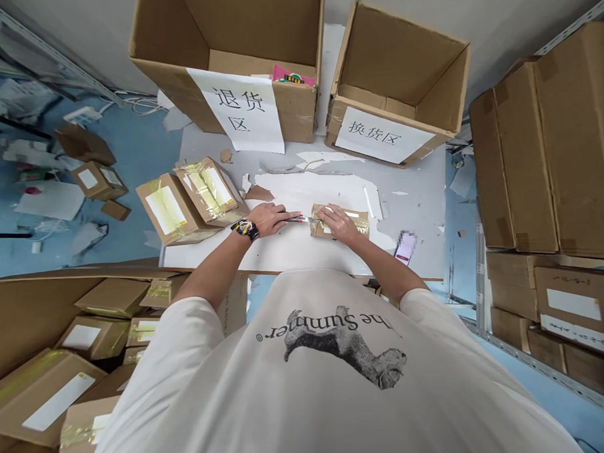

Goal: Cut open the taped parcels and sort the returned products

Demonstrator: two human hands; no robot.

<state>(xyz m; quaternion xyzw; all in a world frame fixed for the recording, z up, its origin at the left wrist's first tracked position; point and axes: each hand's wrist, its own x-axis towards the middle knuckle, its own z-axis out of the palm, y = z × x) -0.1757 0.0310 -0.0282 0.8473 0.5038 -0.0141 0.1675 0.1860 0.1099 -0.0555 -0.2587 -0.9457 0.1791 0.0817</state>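
A small taped cardboard package [363, 225] lies on the white table [293, 253] in front of me. My right hand [336, 223] rests on top of it, fingers spread over its left part. To the left, my left hand [268, 220], with a watch on the wrist, is closed round a slim cutting tool [302, 219] with red and black handles. The metal end of the tool points right and meets the package's left edge. Its exact type is too small to tell.
Two taped boxes [166, 209] stand at the table's left. Behind are two large open labelled cartons [297, 116] [404, 156]. A phone [406, 247] lies at the right. Cartons are stacked at the far right [579, 147]; a big box of parcels [53, 391] is at lower left.
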